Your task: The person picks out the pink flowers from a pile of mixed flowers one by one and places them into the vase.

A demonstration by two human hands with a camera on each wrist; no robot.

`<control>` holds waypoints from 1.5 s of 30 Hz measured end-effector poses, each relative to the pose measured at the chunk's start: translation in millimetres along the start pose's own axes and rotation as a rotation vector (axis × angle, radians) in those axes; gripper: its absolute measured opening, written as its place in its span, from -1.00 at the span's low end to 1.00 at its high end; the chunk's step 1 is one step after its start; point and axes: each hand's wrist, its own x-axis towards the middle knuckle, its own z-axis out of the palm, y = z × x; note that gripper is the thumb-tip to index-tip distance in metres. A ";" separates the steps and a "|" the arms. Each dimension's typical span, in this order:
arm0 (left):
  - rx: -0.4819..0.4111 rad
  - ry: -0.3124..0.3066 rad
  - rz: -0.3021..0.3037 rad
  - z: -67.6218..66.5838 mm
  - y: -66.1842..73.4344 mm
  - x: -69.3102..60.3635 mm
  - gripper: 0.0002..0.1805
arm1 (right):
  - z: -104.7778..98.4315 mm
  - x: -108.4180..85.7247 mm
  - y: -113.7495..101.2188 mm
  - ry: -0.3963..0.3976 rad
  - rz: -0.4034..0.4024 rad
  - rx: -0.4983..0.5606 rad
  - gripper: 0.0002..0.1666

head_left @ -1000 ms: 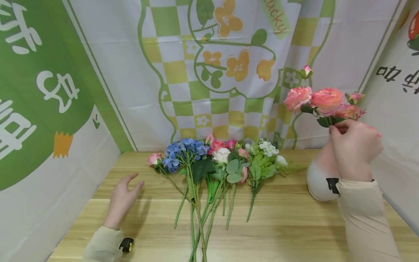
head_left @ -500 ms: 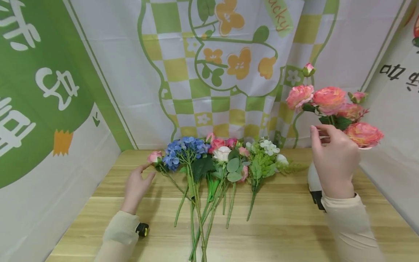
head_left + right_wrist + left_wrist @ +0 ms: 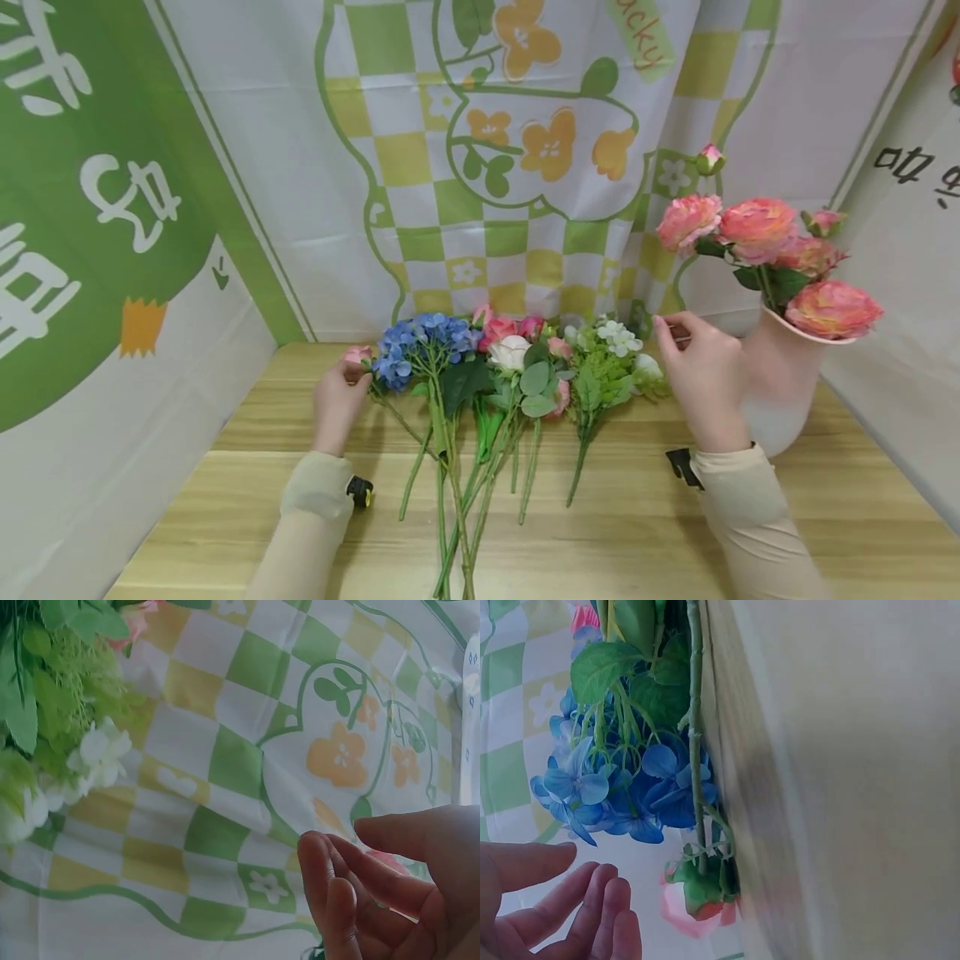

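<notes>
Item 1: left hand point(image 3: 339, 410). Fingers loosely bent, with a clear gap to the thumb in the left wrist view; nothing held.

Item 2: pink rose point(image 3: 697, 904). Lies on the bench point(image 3: 600, 550) just past the left fingertips; the left wrist view shows it apart from them. Probably artificial and light: soft petals liable to crease, stem fairly stiff and wiry. Best hold, by judgement: the stem just under the green base, thumb opposed, petals left alone.

Item 3: blue hydrangea point(image 3: 431, 333). Lies immediately right of the left fingers, beside the rose. Its stems meet the rose's stem lower down; over or under cannot be told. Likely snag on a straight lift.

Item 4: right hand point(image 3: 705, 379). Fingers half curled, thumb near the fingertips, nothing held.

Item 5: greenery bunch point(image 3: 596, 387), white-blossomed, left of the right fingers. Looks springy; the joined lower stem seems the firmest hold.

Item 6: vase point(image 3: 780, 392), upright, right of the right fingers, partly hidden by that hand. Bears coral flowers point(image 3: 759, 227); presumably smooth, breakable and easily knocked.

Item 7: white rose point(image 3: 509, 353), between the two sets of fingers, amid crossed stems.

Item 8: printed cloth point(image 3: 487, 242), hanging beyond both hands.
</notes>
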 end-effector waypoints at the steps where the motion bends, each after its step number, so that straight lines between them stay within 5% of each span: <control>1: 0.002 0.003 -0.005 0.9 1.0 1.0 -0.75 | 1.7 -1.0 -0.4 -0.019 0.012 -0.004 -0.65; 11: 0.152 0.039 0.008 10.7 5.6 10.0 -0.79 | 15.4 -1.9 -6.0 -0.200 0.119 -0.047 -0.56; 22: 0.327 0.004 -0.150 22.5 13.4 26.3 -0.92 | 14.4 3.4 -8.9 -0.353 0.213 -0.080 -0.57; 28: 0.405 -0.049 -0.134 26.8 5.1 30.3 -0.64 | 13.2 2.8 -4.7 -0.333 0.210 -0.064 -0.56; 34: 0.385 -0.144 -0.140 25.7 -7.6 31.5 -0.52 | 13.5 1.6 -1.7 -0.309 0.190 -0.059 -0.55; 45: 0.304 -0.203 -0.102 23.7 -16.5 33.6 -0.57 | 10.3 4.6 2.3 -0.264 0.195 -0.019 -0.59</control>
